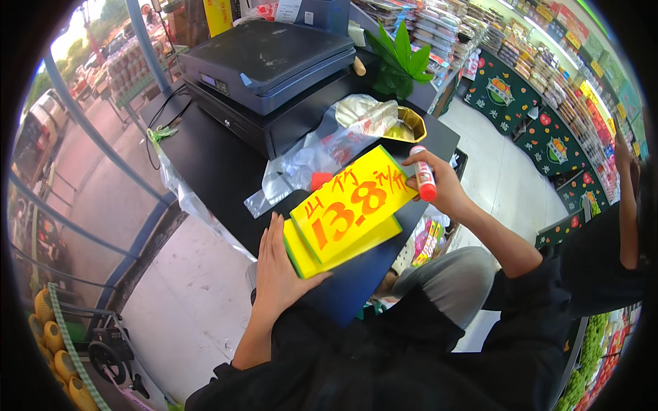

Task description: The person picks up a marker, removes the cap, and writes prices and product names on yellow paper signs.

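Observation:
A yellow price card [357, 198] with green edges bears handwritten orange and red characters and figures. It lies at an angle over another yellow card [354, 254], which shows along its near side. My left hand [280, 267] grips the left end of the lower card, fingers along the side and thumb at the near edge. Held in my right hand [446, 185] is a white marker pen [423, 172] with a red end pointing down; its fingertips also touch the upper card's right end. A red cap [322, 181] rests just beyond the cards.
A black scale-like machine [267, 61] stands on the black counter [216, 154]. Clear plastic bags [308, 154], a gold tray [408, 126] and green artificial leaves [403, 56] are farther back. Another person's arm [628, 205] shows at right. Stocked shelves line the shop.

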A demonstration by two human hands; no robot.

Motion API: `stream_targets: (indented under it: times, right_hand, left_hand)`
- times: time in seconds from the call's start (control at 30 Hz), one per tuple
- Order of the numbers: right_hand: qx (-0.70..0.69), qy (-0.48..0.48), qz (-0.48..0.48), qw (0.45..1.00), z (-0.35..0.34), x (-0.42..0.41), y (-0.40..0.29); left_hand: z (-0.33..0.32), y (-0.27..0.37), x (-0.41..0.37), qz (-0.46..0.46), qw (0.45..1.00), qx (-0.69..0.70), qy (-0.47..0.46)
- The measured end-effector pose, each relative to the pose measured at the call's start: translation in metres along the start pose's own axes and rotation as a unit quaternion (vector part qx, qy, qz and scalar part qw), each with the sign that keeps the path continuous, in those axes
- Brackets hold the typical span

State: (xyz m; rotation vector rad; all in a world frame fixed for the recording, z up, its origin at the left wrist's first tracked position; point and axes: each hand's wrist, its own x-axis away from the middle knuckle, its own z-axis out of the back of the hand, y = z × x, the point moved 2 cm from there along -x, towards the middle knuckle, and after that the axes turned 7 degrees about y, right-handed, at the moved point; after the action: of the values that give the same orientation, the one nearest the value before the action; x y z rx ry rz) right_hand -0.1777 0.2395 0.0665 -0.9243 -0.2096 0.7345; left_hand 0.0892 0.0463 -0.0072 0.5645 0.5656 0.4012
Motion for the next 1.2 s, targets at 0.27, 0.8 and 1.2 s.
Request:
stream_targets:
  times: [0.27,0.8,1.2]
  right_hand:
    - [-0.169,0.214,0.117,0.955,0.071,-0.044,0.014]
    - [0.193,0.326,0.067,0.923,0.048,-0.119,0.1]
    - [-0.3,-0.133,0.178,0.928,-0.09,0.008,-0.038]
  left_hand:
    - [0.002,0.005,-0.007,0.027,0.998,-0.043,-0.041]
    - [-0.001,0.009,-0.01,0.002,0.998,-0.065,-0.021]
    - [-0.003,0.009,-0.008,0.011,0.999,-0.043,0.01]
